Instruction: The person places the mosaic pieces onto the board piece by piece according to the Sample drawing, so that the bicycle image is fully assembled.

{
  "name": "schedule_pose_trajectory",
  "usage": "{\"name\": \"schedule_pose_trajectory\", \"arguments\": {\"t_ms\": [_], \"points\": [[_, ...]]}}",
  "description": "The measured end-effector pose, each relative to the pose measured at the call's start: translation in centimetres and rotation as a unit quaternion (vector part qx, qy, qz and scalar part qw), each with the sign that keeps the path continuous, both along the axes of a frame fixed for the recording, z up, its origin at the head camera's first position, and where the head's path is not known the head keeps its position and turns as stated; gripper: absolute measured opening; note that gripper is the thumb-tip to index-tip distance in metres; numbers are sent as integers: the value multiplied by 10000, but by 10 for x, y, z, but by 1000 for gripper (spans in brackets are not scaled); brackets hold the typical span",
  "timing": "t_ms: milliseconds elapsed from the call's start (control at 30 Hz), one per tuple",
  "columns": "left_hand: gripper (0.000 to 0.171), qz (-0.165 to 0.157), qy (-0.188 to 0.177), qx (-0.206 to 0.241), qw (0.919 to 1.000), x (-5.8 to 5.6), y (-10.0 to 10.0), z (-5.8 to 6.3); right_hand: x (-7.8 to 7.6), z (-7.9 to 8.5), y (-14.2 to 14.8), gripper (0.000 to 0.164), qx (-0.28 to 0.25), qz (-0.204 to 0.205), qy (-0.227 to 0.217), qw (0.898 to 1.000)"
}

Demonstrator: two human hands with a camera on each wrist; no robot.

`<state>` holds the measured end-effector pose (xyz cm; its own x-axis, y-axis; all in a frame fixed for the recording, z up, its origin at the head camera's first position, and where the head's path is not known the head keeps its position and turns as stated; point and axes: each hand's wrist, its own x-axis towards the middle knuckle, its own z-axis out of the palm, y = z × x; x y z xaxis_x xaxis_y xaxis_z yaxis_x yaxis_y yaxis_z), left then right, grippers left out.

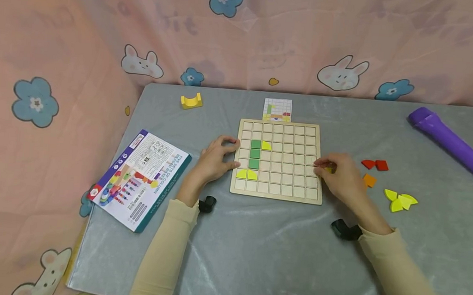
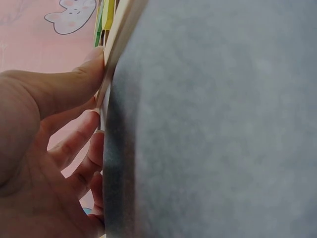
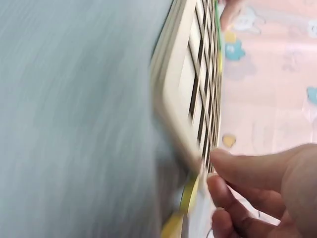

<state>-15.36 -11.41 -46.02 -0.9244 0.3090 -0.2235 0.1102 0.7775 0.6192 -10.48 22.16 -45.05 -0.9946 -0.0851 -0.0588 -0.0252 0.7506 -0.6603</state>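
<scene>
A wooden grid board (image 1: pixel 275 191) lies on the table with green squares (image 1: pixel 254 153) and yellow quarter-round pieces (image 1: pixel 252 174) in some cells. My left hand (image 1: pixel 213 160) rests against its left edge, thumb and fingers spread along the rim. At the right edge, my right hand (image 1: pixel 338 176) has thumb and index fingertips pinched together at the rim; what is between them is hidden. A yellow piece (image 1: pixel 329 170) shows in the gap of that hand, and in the right wrist view yellow (image 3: pixel 189 194) appears below the board's edge.
A small pattern card (image 1: pixel 277 108) touches the board's far side. To the right lie red (image 1: pixel 381 165), orange (image 1: pixel 369 180) and yellow pieces (image 1: pixel 397 205), with a purple tube (image 1: pixel 455 146) behind. A printed box (image 1: pixel 139 181) and a yellow block (image 1: pixel 191 101) are left.
</scene>
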Motion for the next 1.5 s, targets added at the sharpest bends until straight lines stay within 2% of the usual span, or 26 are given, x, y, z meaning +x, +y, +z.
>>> {"name": "schedule_pose_trajectory", "arguments": {"t_ms": [167,400,600,767,900,1167,1367,1500], "points": [[67,-11,4,11,10000,0,0,-1,3,-3,20,25,249,124,14,9996],[67,-2,-3,5,10000,0,-1,0,6,-7,27,29,433,19,-186,9989],[67,8,-14,-16,10000,0,0,1,4,-4,21,29,559,-239,-70,9981],[67,48,-7,-10,10000,0,0,-1,3,3,-1,27,399,-324,396,9979],[67,67,18,-1,10000,0,0,-1,3,2,-32,24,107,48,807,9967],[67,77,-24,-36,10000,0,0,0,10,0,-97,20,-29,956,896,9914],[66,56,-7,-76,10000,-1,-1,-1,15,-4,-133,18,108,1547,1090,9819],[67,47,-19,-67,10000,-2,-1,-1,17,-9,-146,19,238,1797,1216,9759]]}}
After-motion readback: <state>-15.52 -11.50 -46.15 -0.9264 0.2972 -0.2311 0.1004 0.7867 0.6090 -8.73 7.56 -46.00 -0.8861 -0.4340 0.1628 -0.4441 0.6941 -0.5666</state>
